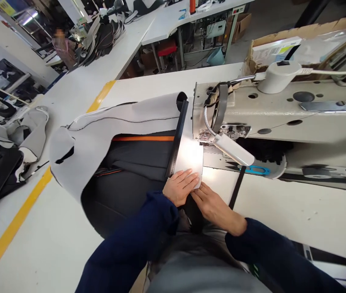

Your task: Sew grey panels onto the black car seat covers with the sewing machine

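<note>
A large piece of padded fabric, grey-white on one side and black with an orange strip on the other [96, 126], spreads over the table to the left of the sewing machine [270, 110]. A black zipper edge [178, 138] runs along its right part. My left hand [180, 187] lies flat on the lit grey flap [189, 152], fingers stretched out. Beside it, my right hand [214, 205] pinches the flap's near corner, its fingertips partly tucked under the edge. The flap reaches up to the machine's needle area, which is partly hidden by a white lamp [235, 149].
Blue-handled snips [255, 169] lie by the machine bed. A black strap [237, 189] hangs near them. More fabric pieces [29, 134] are piled at left, and others [102, 38] farther back. A cardboard box [252, 61] stands behind the machine. A person [64, 49] is far left.
</note>
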Tool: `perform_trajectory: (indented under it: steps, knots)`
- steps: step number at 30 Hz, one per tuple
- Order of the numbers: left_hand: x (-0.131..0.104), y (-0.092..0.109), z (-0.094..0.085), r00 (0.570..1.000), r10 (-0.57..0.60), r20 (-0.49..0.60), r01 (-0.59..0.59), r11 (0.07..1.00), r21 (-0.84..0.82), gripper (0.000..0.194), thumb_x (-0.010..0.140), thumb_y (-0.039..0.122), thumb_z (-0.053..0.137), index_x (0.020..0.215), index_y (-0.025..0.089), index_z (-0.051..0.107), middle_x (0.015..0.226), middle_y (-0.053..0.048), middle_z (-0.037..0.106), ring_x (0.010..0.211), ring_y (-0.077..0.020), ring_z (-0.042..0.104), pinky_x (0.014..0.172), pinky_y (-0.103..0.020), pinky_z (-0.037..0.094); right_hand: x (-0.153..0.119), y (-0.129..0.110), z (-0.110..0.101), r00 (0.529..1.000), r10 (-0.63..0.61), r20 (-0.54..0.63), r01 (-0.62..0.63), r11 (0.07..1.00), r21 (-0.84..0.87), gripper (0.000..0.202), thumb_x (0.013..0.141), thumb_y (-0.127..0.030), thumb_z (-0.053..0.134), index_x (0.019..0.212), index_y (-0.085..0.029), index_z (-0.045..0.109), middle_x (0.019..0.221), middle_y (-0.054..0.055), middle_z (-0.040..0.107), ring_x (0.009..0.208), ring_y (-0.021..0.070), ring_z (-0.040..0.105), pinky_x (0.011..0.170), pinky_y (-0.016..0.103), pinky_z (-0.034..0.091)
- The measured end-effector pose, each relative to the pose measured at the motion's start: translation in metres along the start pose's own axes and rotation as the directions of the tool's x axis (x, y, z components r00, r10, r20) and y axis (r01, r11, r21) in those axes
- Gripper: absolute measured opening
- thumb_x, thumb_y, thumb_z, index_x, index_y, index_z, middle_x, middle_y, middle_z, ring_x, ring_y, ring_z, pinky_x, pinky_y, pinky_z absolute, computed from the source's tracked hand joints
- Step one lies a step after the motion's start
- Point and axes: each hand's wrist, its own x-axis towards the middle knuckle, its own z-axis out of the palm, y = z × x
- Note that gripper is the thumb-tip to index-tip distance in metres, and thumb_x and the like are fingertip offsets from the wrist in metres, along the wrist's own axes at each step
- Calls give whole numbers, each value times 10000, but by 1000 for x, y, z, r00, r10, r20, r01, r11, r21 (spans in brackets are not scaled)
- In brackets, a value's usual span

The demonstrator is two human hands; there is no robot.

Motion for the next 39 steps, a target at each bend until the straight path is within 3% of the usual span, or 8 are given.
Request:
perform_trajectory:
  steps: [5,16,23,28,33,36,39]
  knots:
    - [13,-10,1,995,-23,102,23,1000,0,384,920,217,363,1239,200,577,1340,-36,531,1310,-190,418,1054,-387,382,9,4,0,998,48,37,-42,988,-147,426,796,9,398,1199,20,534,1191,230,557,1178,328,494,1030,477,418]
    - [45,-43,2,985,6,170,-7,1000,6,402,930,200,335,1269,244,546,1349,-6,525,1302,-150,420,1112,-386,281,35,38,11,998,59,16,-53,959,-279,300,848,-34,370,1033,-17,606,1022,208,622,1056,303,553,984,462,414]
    - [66,-63,14,997,51,53,-53,998,29,358,908,189,387,1214,216,570,1299,-14,571,1254,-162,461,1116,-416,260,51,59,8,996,86,12,-78,951,-299,255,812,-14,386,855,-75,630,841,155,630,895,270,580,912,418,431]
    - [83,-72,18,999,37,9,-38,998,42,323,914,224,397,1167,203,597,1264,-25,593,1227,-171,468,1143,-436,208,54,66,0,991,131,25,-116,941,-318,268,828,-31,399,969,-37,628,908,171,628,879,259,569,892,383,432]
    - [100,-77,20,999,31,16,-32,997,70,304,895,244,441,1143,193,609,1234,-49,594,1199,-192,478,1123,-414,246,61,69,3,991,137,9,-127,941,-315,270,876,-69,392,1009,-7,619,999,204,619,982,280,546,921,395,410]
    - [105,-78,21,998,43,43,-45,997,66,318,888,229,442,1154,167,606,1213,-72,607,1212,-202,473,1115,-419,262,59,64,-8,990,141,4,-134,945,-300,261,902,-110,396,1003,-12,616,1005,209,617,991,280,548,894,392,419]
    - [95,-70,20,998,48,51,-52,996,71,334,877,187,434,1165,142,598,1230,-93,598,1242,-213,453,1112,-456,260,33,52,-39,985,163,54,-147,962,-231,237,933,-218,423,949,-82,617,929,154,627,882,240,569,802,358,446]
